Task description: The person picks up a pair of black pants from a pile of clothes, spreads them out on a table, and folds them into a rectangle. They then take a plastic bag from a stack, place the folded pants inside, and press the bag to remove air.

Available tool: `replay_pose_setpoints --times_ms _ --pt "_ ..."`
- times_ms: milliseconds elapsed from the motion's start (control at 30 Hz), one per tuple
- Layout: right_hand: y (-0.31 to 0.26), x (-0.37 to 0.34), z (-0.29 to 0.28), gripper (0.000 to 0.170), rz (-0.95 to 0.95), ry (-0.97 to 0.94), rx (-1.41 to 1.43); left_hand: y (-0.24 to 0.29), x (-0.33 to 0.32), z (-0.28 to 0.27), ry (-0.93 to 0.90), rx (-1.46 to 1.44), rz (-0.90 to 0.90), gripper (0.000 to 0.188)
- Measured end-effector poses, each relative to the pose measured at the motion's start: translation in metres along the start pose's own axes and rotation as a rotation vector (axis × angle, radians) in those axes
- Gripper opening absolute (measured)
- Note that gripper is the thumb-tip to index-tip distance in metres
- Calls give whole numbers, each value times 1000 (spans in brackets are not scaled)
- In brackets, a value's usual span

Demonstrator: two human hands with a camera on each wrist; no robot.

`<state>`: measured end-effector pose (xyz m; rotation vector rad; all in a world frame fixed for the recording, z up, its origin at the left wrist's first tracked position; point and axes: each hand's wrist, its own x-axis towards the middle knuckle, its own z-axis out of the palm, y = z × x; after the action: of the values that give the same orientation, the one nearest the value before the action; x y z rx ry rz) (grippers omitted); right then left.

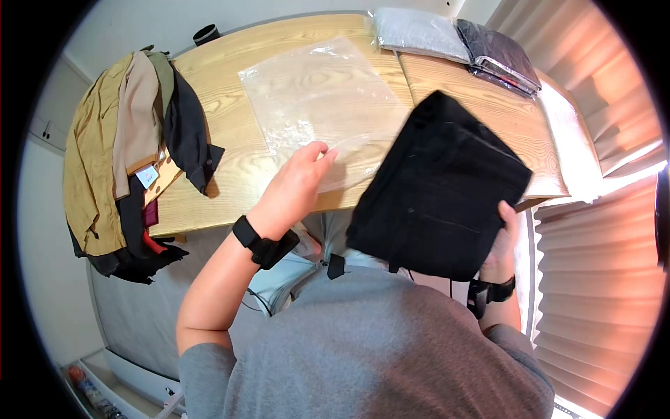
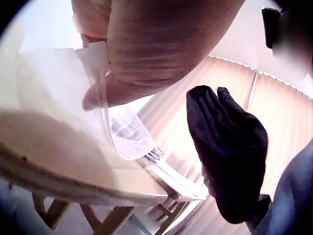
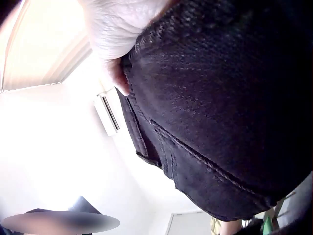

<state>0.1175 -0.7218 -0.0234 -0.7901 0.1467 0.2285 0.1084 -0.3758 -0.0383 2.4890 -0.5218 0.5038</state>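
A clear plastic bag (image 1: 328, 87) lies flat on the wooden table in front of me. My left hand (image 1: 296, 185) is over its near edge, and in the left wrist view the thumb and fingers pinch the lifted bag edge (image 2: 129, 142). My right hand (image 1: 504, 241) grips folded black trousers (image 1: 440, 192) by their lower right side, tilted and held up in front of the table's near edge. Seams and a pocket line show on the trousers (image 3: 210, 112) in the right wrist view, with the thumb on the near face and the other fingers hidden behind.
Loose clothes, with a tan jacket (image 1: 98, 153) on top, hang over the table's left end. Bagged grey (image 1: 422, 33) and dark (image 1: 499, 56) garments lie at the back right. A black cylinder (image 1: 206, 35) stands at the back left; curtains (image 1: 600, 293) hang on the right.
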Motion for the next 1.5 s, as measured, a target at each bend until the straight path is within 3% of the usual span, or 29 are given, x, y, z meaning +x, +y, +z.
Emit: replay_pose_setpoints --times_ms 67,200,267,433,600,667,833,900,1133,1200,1333,1400,1433,1500 --pt "12 7 8 57 173 -77 -6 -8 6 -2 -64 73 20 48" --pt "33 18 25 44 378 -56 -19 -13 18 0 -49 10 -47 57" --pt "40 26 20 43 450 -71 -58 2 23 -7 42 -14 -67 67" --pt "41 31 36 49 447 -196 -238 10 17 -7 -38 2 -71 76" --pt "32 48 51 54 399 -312 -351 8 10 -13 32 125 30 79" --pt "30 59 51 54 485 -419 -401 6 6 -15 -4 134 38 79" --pt "27 78 56 49 524 -454 -480 4 3 -18 -29 161 61 77" --pt "27 89 53 47 857 -298 -353 6 2 -15 14 172 71 75" --pt "26 99 60 47 817 -399 -489 9 4 -22 -11 142 57 72" --pt "23 100 67 49 736 -517 -658 9 5 -33 -176 22 8 69" --pt "26 111 69 50 770 -577 -691 -12 16 -45 -283 -31 14 59" --pt "21 110 79 55 712 -638 -843 -15 26 -47 -301 74 54 48" --pt "20 107 86 55 710 -645 -845 2 36 -51 -362 104 -78 46" --pt "20 98 100 60 541 -739 -891 -1 41 -45 -351 147 -45 45"
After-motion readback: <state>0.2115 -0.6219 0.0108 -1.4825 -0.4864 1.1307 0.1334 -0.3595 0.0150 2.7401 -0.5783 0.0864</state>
